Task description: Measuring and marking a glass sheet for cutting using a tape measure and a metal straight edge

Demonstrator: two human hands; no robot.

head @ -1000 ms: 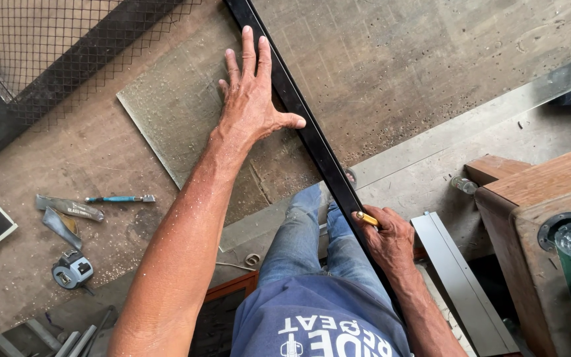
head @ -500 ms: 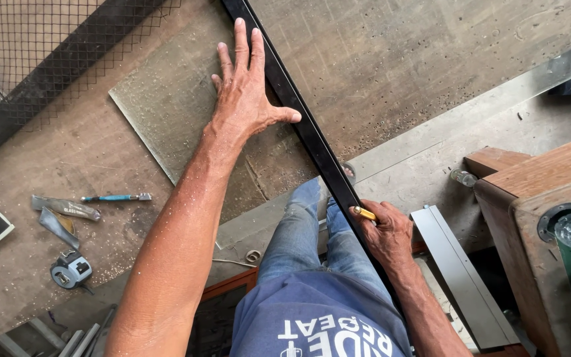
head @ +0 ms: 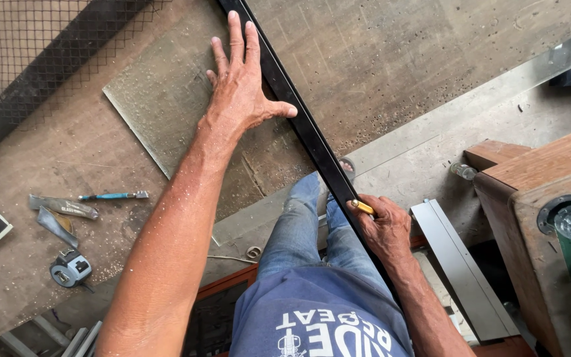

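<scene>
Pressing flat and open, the left hand pins a glass sheet on the bench beside a black straightedge; the right hand grips a yellow-tipped cutter against it.

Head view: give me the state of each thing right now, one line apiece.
Left hand: flat, fingers spread, pressing the black straightedge bar.
Right hand: closed on the yellow-tipped cutter, at the bar's near end.
Textured glass sheet: lying flat under the bar.
Tape measure: lying untouched on the bench.
</scene>
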